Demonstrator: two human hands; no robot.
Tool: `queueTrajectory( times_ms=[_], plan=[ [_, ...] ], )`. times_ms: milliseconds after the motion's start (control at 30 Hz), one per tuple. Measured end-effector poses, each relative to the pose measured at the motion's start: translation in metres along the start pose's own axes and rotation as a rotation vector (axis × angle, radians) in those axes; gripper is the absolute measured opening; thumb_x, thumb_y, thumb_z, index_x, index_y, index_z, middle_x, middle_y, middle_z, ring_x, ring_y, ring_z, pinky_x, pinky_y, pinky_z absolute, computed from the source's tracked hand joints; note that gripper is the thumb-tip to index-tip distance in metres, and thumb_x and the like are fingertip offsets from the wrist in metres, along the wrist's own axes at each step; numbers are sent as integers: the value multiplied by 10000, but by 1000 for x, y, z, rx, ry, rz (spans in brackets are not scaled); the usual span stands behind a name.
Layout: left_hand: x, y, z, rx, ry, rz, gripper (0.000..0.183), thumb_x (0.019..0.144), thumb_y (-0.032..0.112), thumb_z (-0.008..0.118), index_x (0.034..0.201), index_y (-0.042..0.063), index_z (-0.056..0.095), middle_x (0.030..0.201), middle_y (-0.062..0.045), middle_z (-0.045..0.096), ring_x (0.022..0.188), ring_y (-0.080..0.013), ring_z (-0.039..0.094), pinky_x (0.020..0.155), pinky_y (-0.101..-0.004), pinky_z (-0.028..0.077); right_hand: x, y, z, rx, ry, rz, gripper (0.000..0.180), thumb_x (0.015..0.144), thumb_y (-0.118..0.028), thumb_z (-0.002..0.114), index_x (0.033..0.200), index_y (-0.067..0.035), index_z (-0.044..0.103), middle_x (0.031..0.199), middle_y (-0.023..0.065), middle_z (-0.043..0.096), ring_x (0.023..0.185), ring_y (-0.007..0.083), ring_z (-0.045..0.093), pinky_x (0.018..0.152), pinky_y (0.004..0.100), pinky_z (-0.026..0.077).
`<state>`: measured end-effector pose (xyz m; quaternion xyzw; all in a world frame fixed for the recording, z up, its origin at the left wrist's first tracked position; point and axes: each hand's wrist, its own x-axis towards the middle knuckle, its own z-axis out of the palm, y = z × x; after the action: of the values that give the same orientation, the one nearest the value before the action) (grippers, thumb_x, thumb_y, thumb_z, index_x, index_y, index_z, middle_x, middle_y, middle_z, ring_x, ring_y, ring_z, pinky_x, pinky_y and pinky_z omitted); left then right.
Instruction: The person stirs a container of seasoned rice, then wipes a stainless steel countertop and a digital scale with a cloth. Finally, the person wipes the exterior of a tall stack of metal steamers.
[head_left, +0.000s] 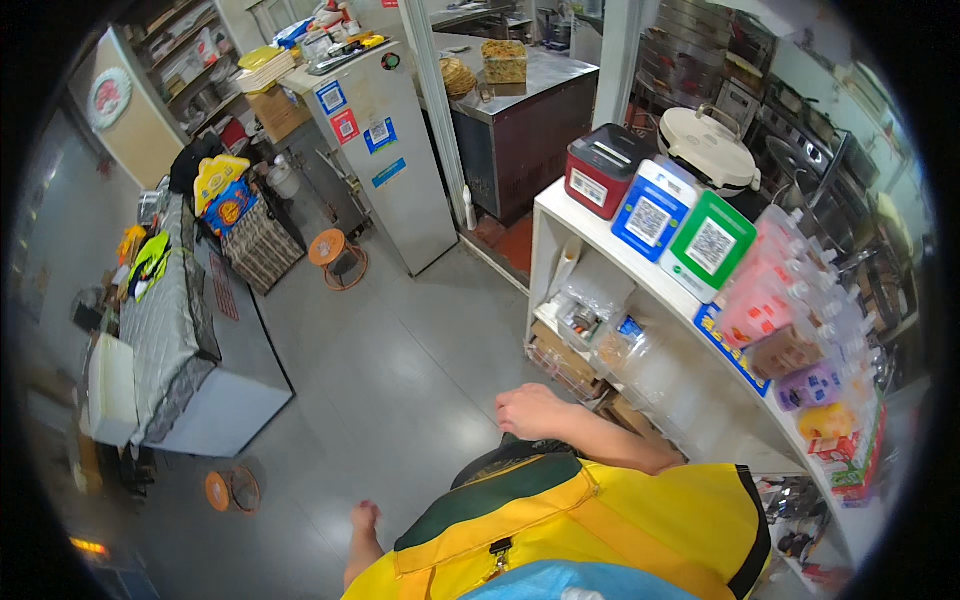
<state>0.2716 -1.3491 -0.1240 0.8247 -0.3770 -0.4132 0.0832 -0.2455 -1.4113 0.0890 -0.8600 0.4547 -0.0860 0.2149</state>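
Observation:
My right hand (531, 411) is in front of my body, with its fingers curled in and nothing visible in them. It is nearest to the lower shelves of a white counter shelf (679, 296). Low at my left side, my left hand (365, 516) hangs over the grey floor (360, 375). It looks small and blurred, so I cannot tell how its fingers are held. A yellow and green apron (645, 502) covers my front. On the counter's top stand a dark red printer (589, 187), a blue code stand (649, 217), a green code stand (709, 244) and several spouted drink pouches (787, 352).
Two orange stools (328, 247) stand on the floor, one near the fridge (405, 217). Along the left side is a table with a quilted silver cover (161, 315). A doorway opens onto a steel-topped kitchen counter (555, 75). A round electric griddle (709, 150) sits behind the printer.

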Motion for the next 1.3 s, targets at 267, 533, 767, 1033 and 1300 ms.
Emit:
queueTrajectory(
  times_ms=[267, 533, 767, 1033, 1300],
  plan=[
    [149, 244, -34, -587, -16, 509, 221, 909, 82, 567, 1113, -2, 591, 859, -56, 634, 744, -150, 600, 731, -293, 507, 118, 124, -39, 94, -251, 232, 247, 831, -289, 627, 896, -68, 717, 975, 128, 656, 929, 344, 644, 755, 464, 524],
    [145, 327, -18, 130, -328, 193, 239, 944, 171, 538, 1125, 21, 584, 932, -85, 601, 832, -214, 594, 756, -332, 507, 336, 206, -109, -29, 79, 40, 212, 824, -256, 647, 832, -49, 691, 885, 153, 648, 884, 352, 651, 777, 485, 499],
    [294, 441, -28, 395, -367, 169, 355, 915, 249, 584, 1190, 25, 561, 1036, -120, 614, 936, -261, 599, 813, -357, 502, 391, 314, -153, 42, 47, 170, 237, 852, -286, 634, 928, -66, 676, 941, 134, 649, 927, 338, 646, 814, 478, 491],
    [454, 731, 12, 1028, -470, 714, 503, 882, 338, 637, 1264, 29, 534, 1155, -159, 629, 1055, -314, 604, 879, -386, 497, 350, 419, -226, 140, 88, 869, 323, 834, -307, 663, 1012, -38, 681, 968, 169, 676, 919, 363, 654, 783, 480, 524],
    [336, 1094, 197, 518, -720, 1493, 311, 871, 202, 637, 1144, 53, 624, 1075, -173, 663, 903, -320, 665, 792, -393, 530, 298, 488, -256, 254, 288, 1110, 304, 861, -283, 632, 1068, -61, 642, 1048, 161, 645, 989, 358, 619, 831, 461, 510]
  ],
)
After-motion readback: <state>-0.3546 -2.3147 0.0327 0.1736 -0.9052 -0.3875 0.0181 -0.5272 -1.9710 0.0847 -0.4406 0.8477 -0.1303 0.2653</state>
